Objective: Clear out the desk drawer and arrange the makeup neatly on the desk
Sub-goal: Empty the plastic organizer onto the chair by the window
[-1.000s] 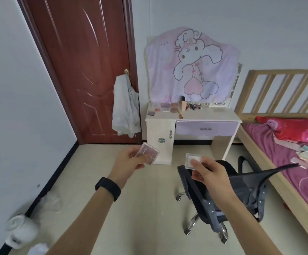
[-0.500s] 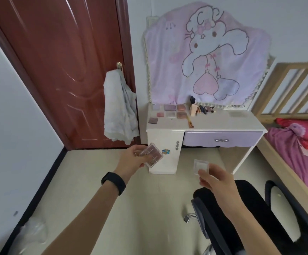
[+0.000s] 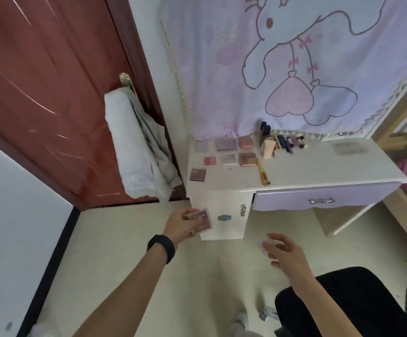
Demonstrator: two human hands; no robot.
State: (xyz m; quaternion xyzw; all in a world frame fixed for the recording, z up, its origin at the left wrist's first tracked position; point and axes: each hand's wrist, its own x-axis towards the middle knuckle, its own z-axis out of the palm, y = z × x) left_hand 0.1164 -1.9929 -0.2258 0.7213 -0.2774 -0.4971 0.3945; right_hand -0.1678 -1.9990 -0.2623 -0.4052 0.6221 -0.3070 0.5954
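My left hand (image 3: 181,224) grips a pink palette (image 3: 201,220), my right hand (image 3: 283,251) a clear compact (image 3: 270,240), both aimed for the desk (image 3: 319,171) at centre frame.

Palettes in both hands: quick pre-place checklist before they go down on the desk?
1. Left hand grip on the pink palette: ok, fingers closed on it.
2. Right hand grip on the clear case: ok, but the case is mostly hidden.
3. Free spot on the desk beside the dark palette in the front row: ok, bare surface there.
4. Path clear of the gold brush: ok, it lies right of the palette rows.
5. Purple drawer emptied: cannot tell, its inside is not visible.
6. Palette lids shut: cannot tell, blurred.
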